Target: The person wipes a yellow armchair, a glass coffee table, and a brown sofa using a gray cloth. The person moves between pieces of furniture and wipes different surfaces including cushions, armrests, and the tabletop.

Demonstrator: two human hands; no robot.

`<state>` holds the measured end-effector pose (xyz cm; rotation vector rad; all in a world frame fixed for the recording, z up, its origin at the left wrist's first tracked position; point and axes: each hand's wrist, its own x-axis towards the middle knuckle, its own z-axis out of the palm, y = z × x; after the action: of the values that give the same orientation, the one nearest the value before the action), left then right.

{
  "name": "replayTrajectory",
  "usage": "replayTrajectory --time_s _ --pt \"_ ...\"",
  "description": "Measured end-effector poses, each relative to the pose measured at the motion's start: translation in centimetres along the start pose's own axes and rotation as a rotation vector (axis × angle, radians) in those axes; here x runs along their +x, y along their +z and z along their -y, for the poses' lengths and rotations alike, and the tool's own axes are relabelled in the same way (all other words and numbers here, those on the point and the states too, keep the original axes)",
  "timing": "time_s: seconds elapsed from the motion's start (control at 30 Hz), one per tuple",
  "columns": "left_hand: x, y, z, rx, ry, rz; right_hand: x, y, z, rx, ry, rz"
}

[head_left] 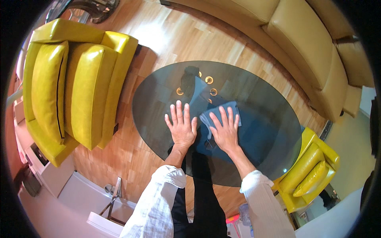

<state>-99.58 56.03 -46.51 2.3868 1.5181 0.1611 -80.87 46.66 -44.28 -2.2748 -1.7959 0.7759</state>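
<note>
A dark glass oval table lies below me, glossy enough to mirror my outline. My left hand is stretched out over its near left part, palm down with fingers spread, holding nothing. Whether that palm touches the glass I cannot tell. My right hand lies flat on a folded blue-grey cloth, fingers apart and pointing away from me. The cloth rests on the tabletop under those fingers, one corner trailing toward my left hand. Several gold ring shapes show in the glass beyond my hands.
A yellow armchair stands at the left, and another yellow armchair at the lower right. A long tan sofa runs along the far right. Wood flooring surrounds the table. A white open drawer sits at lower left.
</note>
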Motion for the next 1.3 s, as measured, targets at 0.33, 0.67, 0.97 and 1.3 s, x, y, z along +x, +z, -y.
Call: replayTrajectory --time_s 0.33,0.67,0.97,1.3 --pt "0.6 0.2 -1.1 -0.012 -0.001 0.038 17.2 -2.7 3.0 -0.095 0.068 -0.422" --pt "0.1 -0.1 -0.2 -0.073 0.015 0.023 -3.2 1.2 2.2 0.0 0.03 -0.033" --pt "-3.7 -2.1 2.2 -0.085 0.052 0.109 7.4 -0.8 4.6 -0.031 0.099 -0.311" --pt "-7.0 -1.2 4.2 0.044 0.084 0.135 -12.5 4.9 4.2 0.048 0.123 0.028"
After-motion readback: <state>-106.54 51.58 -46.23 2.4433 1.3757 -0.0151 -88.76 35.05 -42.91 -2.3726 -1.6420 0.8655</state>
